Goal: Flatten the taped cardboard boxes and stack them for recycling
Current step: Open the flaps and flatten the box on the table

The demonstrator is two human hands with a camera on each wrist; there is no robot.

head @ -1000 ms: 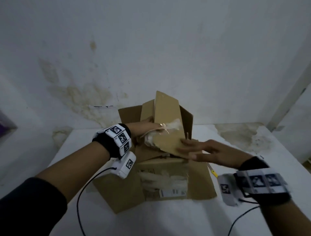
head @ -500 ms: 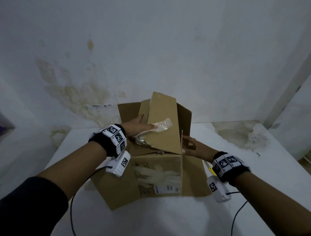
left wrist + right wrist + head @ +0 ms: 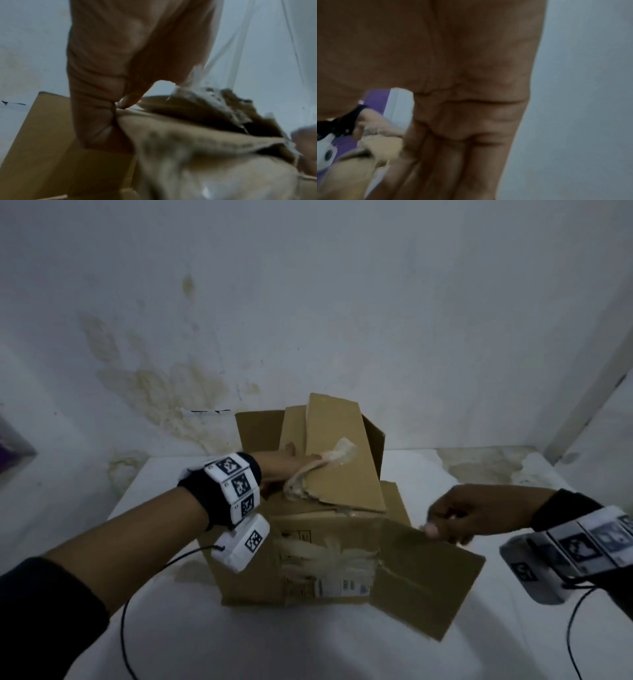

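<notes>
Left hand (image 3: 281,465) reaches across the brown cardboard box (image 3: 308,559) on the white surface (image 3: 513,628), thumb and curled fingers pinching the upright torn top flap (image 3: 342,460) beside its peeled clear tape strip (image 3: 329,460). Right hand (image 3: 455,517) is out to the right, fingers curled, pinching the edge of the side flap (image 3: 424,580). Half a second ago that flap stood closed against the box; now it's swung open, and the right hand has pulled out with it.

1 cardboard box (image 3: 308,559), 2 hands, 2 wrist cameras and 1 white table (image 3: 479,645).
</notes>
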